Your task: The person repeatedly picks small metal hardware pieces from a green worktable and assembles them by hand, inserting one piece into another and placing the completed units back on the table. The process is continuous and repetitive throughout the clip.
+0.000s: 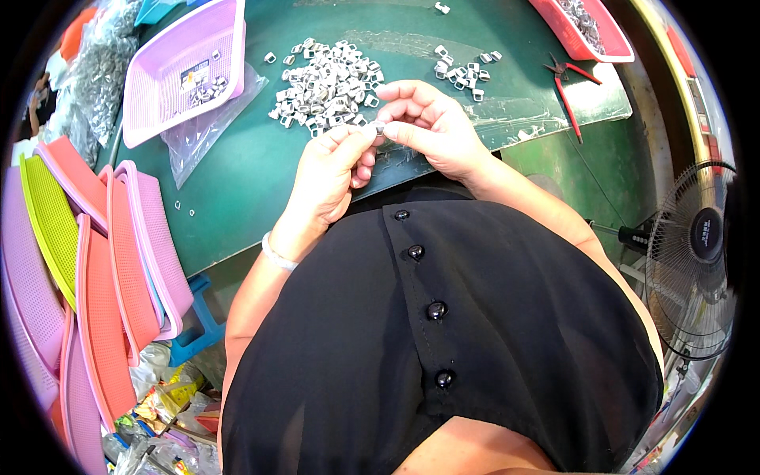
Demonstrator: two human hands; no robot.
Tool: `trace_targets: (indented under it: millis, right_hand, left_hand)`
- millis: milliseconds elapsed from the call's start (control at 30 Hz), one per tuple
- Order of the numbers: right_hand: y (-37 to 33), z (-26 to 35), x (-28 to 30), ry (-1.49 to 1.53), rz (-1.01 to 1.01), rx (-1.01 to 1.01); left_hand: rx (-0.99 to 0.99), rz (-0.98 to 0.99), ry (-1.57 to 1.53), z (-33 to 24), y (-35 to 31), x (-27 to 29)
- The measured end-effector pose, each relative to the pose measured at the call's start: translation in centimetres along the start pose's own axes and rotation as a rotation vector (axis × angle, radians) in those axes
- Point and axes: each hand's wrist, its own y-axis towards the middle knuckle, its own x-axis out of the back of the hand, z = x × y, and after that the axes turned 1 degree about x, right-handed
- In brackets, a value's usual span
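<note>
Small silver squarish metal piece (379, 127) at 12 o'clock is pinched in left hand (326, 168), right hand (445, 136) grip unclear; likely light, stiff, slick, best held by opposite sides.

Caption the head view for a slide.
Left hand and right hand meet at a small metallic piece above a green table, near a pile of similar pieces.

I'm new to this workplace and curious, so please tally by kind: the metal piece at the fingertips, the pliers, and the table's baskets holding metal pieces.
Small silver metal piece: 1
Red-handled metal pliers: 1
Plastic baskets, pink and red: 2
Total: 4
</note>
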Motion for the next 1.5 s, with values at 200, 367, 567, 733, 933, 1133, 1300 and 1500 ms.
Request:
trace_targets:
  millis: [200, 367, 567, 733, 933, 1133, 1300, 1500]
  right_hand:
    - [-0.1, -0.1, -0.2, -0.1, -0.048, 0.078]
    - [0.1, -0.5, 0.4, -0.401, -0.015, 0.262]
    - [0.4, 0.1, 0.6, -0.511, 0.032, 0.267]
    - [0.4, -0.1, 0.7, -0.38, 0.025, 0.168]
    - [0.5, 0.2, 0.6, -0.349, 0.023, 0.11]
    - [0.5, 0.5, 0.6, -0.324, 0.025, 0.086]
    - [0.5, 0.4, 0.7, -0.355, 0.033, 0.113]
    - [0.5, 0.2, 0.9, -0.448, 0.047, 0.142]
  left_hand:
    - [0.026, 0.031, -0.036, -0.2, 0.0, 0.0]
    - [0.052, 0.084, -0.107, -0.3, 0.3, 0.3]
    - [0.0, 0.047, -0.088, -0.4, 0.4, 0.0]
    - [-0.107, 0.004, 0.018, -0.5, 0.2, -0.4]
    - [-0.112, 0.001, 0.03, -0.4, 0.4, -0.2]
    - [-0.081, 0.005, 0.017, -0.4, 0.5, -0.2]
    - [-0.084, -0.005, 0.027, -0.2, 0.6, -0.1]
    - [-0.118, -0.016, 0.074, -0.2, 0.5, -0.1]
